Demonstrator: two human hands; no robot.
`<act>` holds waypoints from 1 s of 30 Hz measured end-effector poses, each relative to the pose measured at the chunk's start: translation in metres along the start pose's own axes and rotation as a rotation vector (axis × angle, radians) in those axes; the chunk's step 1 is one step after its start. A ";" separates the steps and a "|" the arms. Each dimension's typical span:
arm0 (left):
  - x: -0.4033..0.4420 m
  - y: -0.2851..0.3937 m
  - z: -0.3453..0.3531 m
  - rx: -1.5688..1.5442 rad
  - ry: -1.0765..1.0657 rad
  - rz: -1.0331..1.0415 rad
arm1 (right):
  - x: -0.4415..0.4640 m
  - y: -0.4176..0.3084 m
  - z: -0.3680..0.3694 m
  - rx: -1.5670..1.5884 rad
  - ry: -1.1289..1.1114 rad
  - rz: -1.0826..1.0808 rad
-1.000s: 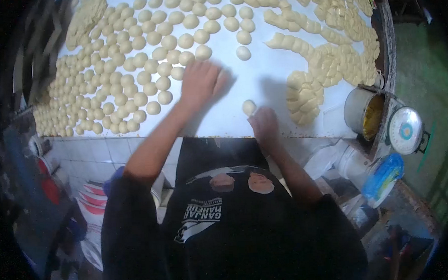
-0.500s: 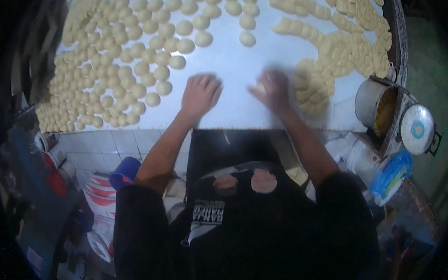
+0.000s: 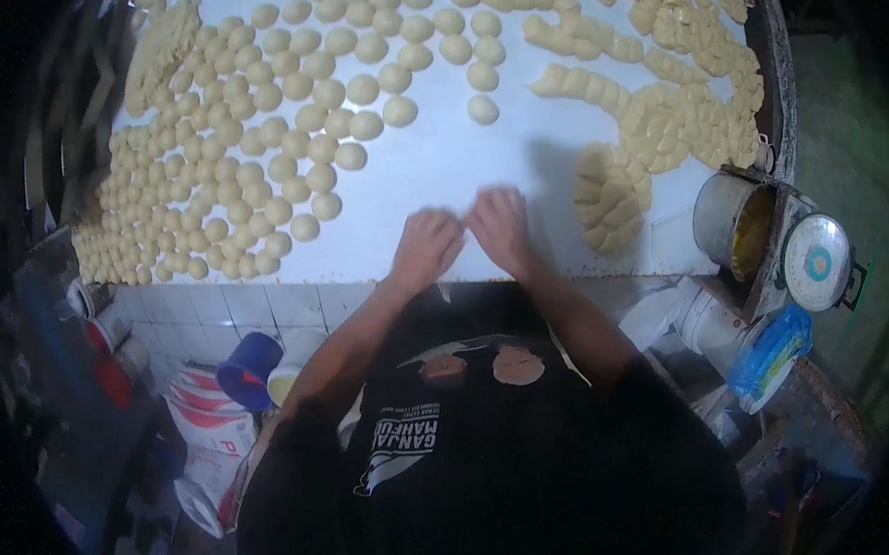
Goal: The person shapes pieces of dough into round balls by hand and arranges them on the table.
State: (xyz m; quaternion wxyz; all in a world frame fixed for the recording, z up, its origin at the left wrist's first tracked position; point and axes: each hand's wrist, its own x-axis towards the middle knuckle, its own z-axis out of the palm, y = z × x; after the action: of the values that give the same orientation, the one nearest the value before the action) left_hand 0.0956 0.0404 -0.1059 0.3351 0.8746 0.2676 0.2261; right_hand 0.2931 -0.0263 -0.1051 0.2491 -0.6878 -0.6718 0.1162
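Note:
My left hand [image 3: 430, 244] and my right hand [image 3: 500, 227] meet near the front edge of the white table [image 3: 430, 164], fingers curled and fingertips close together. Whatever lies within the fingers is hidden by the hands and blur. Rows of round dough balls [image 3: 351, 156] spread over the left and middle of the tabletop. To the right of my right hand sits a clump of flattened, cut dough pieces [image 3: 605, 201], which joins a larger mass of dough pieces [image 3: 671, 119] farther back.
A rough dough lump [image 3: 162, 57] lies at the far left. Off the table's right corner are a metal pot [image 3: 725, 216], a round dial scale [image 3: 818, 261] and a blue plastic package [image 3: 770, 348]. A blue bucket [image 3: 250, 368] and printed sacks [image 3: 207, 412] stand below on the left.
My hands have come together from well apart and drawn back toward the table's front edge. The right hand moved left, away from the cut dough. The camera view has shifted slightly.

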 end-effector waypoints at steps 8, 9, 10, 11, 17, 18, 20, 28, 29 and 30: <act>0.047 0.002 0.001 0.156 0.082 -0.255 | 0.041 0.014 -0.002 -0.028 0.139 0.075; 0.027 0.009 0.006 0.077 -0.006 -0.222 | 0.013 0.017 0.001 -0.017 0.026 0.000; 0.006 0.007 0.001 0.013 0.091 -0.058 | -0.008 0.023 -0.009 -0.002 -0.016 -0.096; 0.005 -0.011 -0.012 0.039 0.110 -0.054 | -0.023 0.051 -0.015 0.135 0.019 -0.191; 0.054 -0.001 0.003 0.228 0.284 -0.312 | 0.033 0.041 -0.010 -0.047 0.083 0.145; 0.035 0.007 0.012 0.171 0.171 -0.267 | 0.004 0.043 0.004 -0.094 0.030 0.008; -0.006 -0.003 0.007 0.057 0.117 -0.092 | -0.020 0.056 -0.014 0.046 0.050 -0.271; 0.018 0.012 0.002 0.223 0.261 -0.298 | 0.019 0.032 0.002 0.114 0.105 0.003; -0.010 0.007 0.008 0.160 0.235 -0.219 | -0.013 0.020 -0.005 0.091 0.097 -0.052; -0.035 0.000 0.008 0.104 0.210 -0.145 | -0.034 0.015 -0.009 0.188 0.104 0.019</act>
State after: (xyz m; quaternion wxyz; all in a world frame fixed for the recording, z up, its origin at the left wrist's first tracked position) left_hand 0.0742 0.0152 -0.1186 0.2751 0.8407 0.3749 0.2774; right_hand 0.3081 -0.0607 -0.1107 0.3460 -0.6729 -0.6375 0.1454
